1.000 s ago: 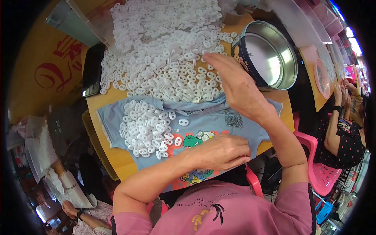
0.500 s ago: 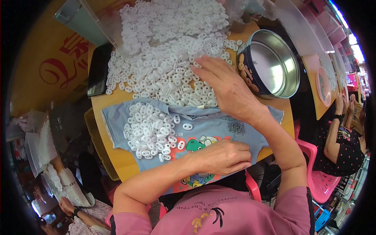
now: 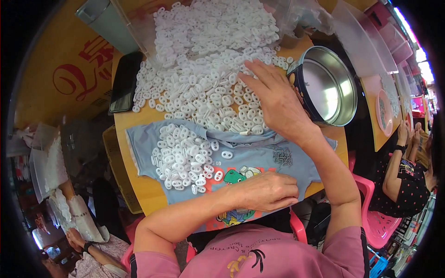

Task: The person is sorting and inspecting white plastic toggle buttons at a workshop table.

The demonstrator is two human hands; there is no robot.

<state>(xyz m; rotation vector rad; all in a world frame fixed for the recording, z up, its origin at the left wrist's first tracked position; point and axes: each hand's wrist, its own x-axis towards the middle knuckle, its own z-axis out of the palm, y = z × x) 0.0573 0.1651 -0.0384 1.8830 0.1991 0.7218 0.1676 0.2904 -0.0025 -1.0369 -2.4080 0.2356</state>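
Observation:
My right hand [image 3: 285, 104] reaches over a large heap of small white oval plastic pieces [image 3: 213, 69], each with two holes. Its fingers are stretched out at the heap's right side, and nothing shows in them. Closer to me, my left hand [image 3: 269, 191] rests on a blue-grey shirt [image 3: 250, 155] with a dinosaur print, spread on the table. The left fingers are curled in, hiding whatever they may hold. A smaller pile of white pieces [image 3: 181, 157] lies on the shirt's left side, and small grey metal bits [image 3: 282, 156] lie at its right.
A round metal tin [image 3: 320, 92] stands right of my right hand. A dark phone [image 3: 124, 85] and a pale green container [image 3: 106, 25] sit at the far left. Beyond the table's right edge is a pink chair [image 3: 380, 222]; other people sit at both sides.
My right hand has moved slightly farther over the heap, fingers still stretched. My left hand stays curled on the shirt. The whole view has shifted a little.

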